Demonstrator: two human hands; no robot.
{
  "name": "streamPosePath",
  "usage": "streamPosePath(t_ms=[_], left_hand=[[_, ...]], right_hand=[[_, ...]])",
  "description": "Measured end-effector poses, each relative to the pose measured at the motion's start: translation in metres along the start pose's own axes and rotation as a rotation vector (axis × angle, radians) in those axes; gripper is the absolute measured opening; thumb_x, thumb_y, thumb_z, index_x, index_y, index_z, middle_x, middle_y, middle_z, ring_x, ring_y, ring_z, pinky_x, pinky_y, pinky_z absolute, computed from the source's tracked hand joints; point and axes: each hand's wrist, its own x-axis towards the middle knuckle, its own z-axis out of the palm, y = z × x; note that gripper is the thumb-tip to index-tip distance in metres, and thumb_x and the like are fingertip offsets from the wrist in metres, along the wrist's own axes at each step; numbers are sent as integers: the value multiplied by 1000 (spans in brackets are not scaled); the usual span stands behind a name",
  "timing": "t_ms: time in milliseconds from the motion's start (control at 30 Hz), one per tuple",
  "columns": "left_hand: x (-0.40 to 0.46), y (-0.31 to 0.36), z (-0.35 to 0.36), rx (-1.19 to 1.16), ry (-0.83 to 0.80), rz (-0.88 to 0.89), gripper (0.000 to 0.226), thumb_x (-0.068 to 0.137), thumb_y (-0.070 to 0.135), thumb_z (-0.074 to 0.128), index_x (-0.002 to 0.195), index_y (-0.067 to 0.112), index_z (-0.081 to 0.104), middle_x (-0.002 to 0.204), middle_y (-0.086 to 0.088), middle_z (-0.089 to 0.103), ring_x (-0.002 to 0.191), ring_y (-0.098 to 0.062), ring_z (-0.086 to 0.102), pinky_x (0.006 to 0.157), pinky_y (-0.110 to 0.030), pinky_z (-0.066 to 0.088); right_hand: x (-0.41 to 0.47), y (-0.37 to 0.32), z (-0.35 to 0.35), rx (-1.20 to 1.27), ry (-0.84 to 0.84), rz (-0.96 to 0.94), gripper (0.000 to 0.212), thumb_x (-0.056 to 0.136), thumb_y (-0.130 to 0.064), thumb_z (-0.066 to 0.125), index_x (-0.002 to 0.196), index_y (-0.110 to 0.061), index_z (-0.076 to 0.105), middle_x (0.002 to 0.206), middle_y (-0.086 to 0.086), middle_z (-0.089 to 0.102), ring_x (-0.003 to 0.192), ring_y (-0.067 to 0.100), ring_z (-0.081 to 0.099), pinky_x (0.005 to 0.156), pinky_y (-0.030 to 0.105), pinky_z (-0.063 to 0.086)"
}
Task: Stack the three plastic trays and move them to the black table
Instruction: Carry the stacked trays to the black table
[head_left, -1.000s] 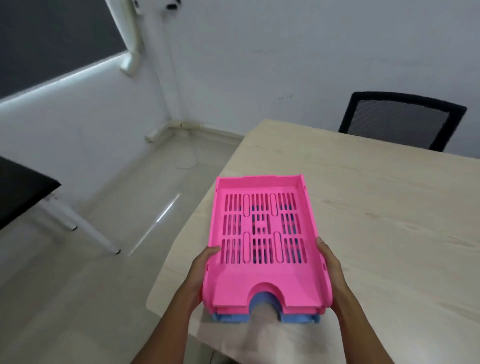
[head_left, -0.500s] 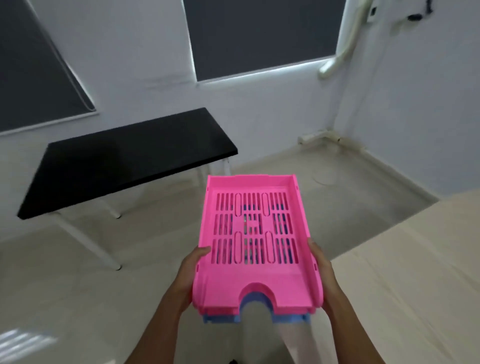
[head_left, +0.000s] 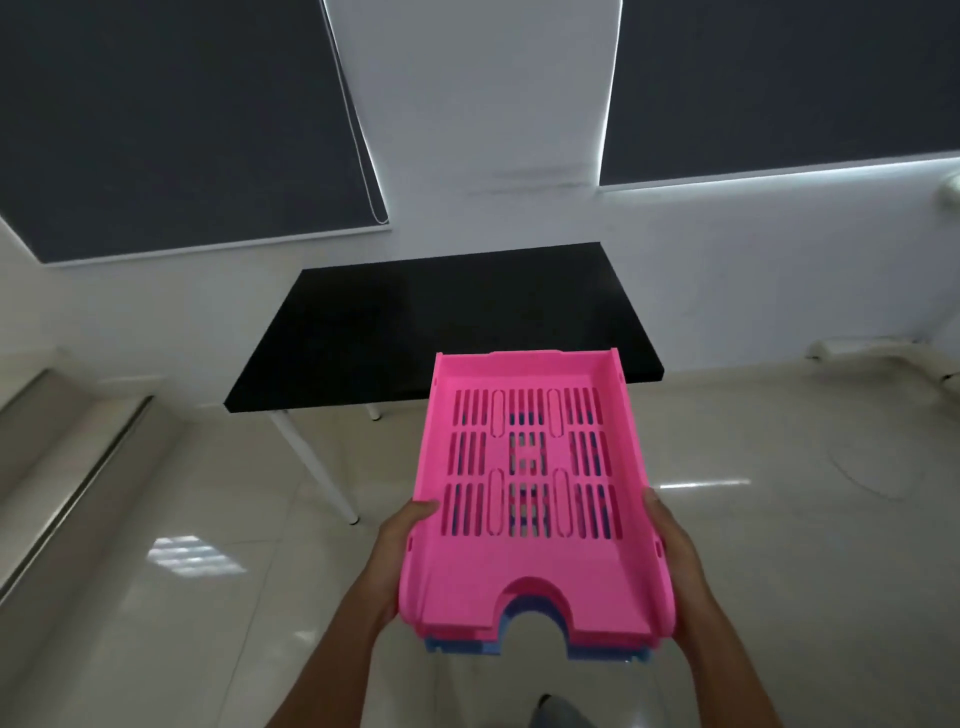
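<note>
I carry a stack of plastic trays (head_left: 535, 582) in the air in front of me, a pink slotted one on top and blue showing beneath its front edge. My left hand (head_left: 397, 556) grips the stack's left side and my right hand (head_left: 672, 551) grips its right side. The black table (head_left: 415, 332) with white legs stands straight ahead against the wall, and the stack's far end overlaps its near right edge in the view.
A glossy tiled floor (head_left: 208, 597) lies between me and the table. Dark window blinds (head_left: 182, 119) hang on the white wall behind it. A raised ledge (head_left: 62, 447) runs along the left. A white pipe (head_left: 883, 353) lies at the right wall's base.
I have turned left, away from the wooden table, which has left the view. The black table has shifted from the left to straight ahead and looks closer. Both hands keep hold of the stack.
</note>
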Motion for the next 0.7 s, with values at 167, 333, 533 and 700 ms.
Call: streamPosePath(t_ms=[167,333,533,700], left_hand=[[63,52,4,29,27,74,54,78,37,66,120,3,61,103,-24,67,92,-40,64,84,-56,53],[112,98,3,-38,15,105,48,79,35,63,115,4,63,99,-22,68,87,-38,65,71,-46,57],[191,128,-18,-65,82,124,36,83,36,65,105,8,71,98,-23,68,85,-39,66,80,-50,55],[275,161,-43,-147,52,71,44,79,33,65,111,3,67,99,-23,68,83,-37,67,75,-46,56]], right_hand=[[82,-49,24,-26,-39,-9,56,91,-53,52,114,-4,66,100,21,72,85,41,68,86,60,54],[154,-88,50,-68,-70,-4,60,88,-55,57,121,-5,63,114,28,66,96,45,65,94,68,46],[240,-104,74,-114,-86,26,45,94,-48,48,108,-11,68,94,16,74,86,38,68,91,60,50],[314,-111,103,-152,-64,49,49,93,-50,50,113,-9,67,108,24,71,92,42,68,91,61,51]])
